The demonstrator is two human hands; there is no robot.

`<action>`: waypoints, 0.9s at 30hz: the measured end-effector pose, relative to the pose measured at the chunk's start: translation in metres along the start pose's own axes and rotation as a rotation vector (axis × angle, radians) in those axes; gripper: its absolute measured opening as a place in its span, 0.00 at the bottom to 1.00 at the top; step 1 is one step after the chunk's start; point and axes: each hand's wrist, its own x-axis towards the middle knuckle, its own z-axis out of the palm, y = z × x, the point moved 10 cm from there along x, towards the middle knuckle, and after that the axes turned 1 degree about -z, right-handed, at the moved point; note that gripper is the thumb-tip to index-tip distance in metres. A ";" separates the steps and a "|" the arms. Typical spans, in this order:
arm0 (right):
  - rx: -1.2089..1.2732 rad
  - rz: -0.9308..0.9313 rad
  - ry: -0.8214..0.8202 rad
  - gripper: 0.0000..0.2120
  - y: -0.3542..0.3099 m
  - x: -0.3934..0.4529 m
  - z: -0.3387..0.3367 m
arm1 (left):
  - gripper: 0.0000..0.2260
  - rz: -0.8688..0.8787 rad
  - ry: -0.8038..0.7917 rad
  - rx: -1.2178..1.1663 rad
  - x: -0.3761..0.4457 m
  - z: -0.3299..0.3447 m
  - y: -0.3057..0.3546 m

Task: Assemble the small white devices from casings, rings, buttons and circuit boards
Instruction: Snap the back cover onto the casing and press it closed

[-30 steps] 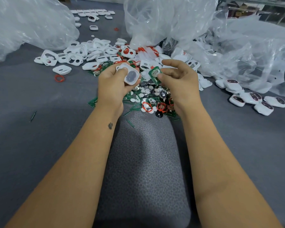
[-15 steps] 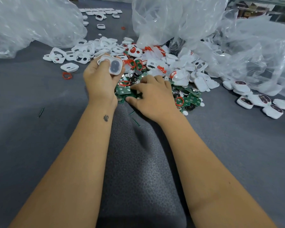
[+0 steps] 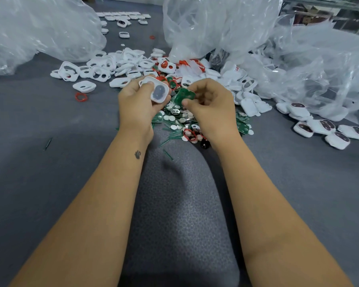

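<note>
While a handful of finished devices [image 3: 327, 129] lie in a loose cluster at my far right, dark windows up, most of the job looks still ahead of me. My left hand [image 3: 137, 106] grips a white casing [image 3: 159, 91] with a dark oval showing in its face, thumb curled over its top edge. My right hand [image 3: 210, 108] pinches a green circuit board [image 3: 184, 95] between thumb and fingertips, just beside the casing but not yet in it. I judge this unit to be at the board-fitting step, with closing it up still to come, though I cannot tell whether its ring and button are already seated.

Stock is plentiful. Empty white casings [image 3: 104, 67] spread toward the back left, red rings [image 3: 81, 96] are scattered among them, and right under my hands sits a mixed heap of round buttons [image 3: 174, 121] and more green boards. A further row of white pieces [image 3: 122, 16] lies at the far edge.

Everything rests on a grey work table [image 3: 39, 183] with a darker textured pad [image 3: 180, 214] in front of me. Big clear plastic bags [image 3: 226, 23] billow across the back and right, some still holding parts. Beyond them I can only make out dim shelving.
</note>
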 end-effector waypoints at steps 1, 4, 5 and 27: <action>0.045 -0.008 0.023 0.17 0.000 0.000 -0.003 | 0.10 -0.005 -0.018 0.015 -0.001 0.003 -0.001; 0.041 -0.061 0.087 0.21 -0.001 0.001 -0.013 | 0.09 -0.036 -0.061 0.042 -0.002 0.008 -0.007; 0.046 -0.061 0.099 0.22 0.000 0.001 -0.015 | 0.09 -0.049 -0.072 0.045 -0.002 0.010 -0.010; 0.247 0.069 0.072 0.12 0.003 0.002 -0.016 | 0.05 -0.273 -0.237 -0.096 -0.011 0.032 -0.037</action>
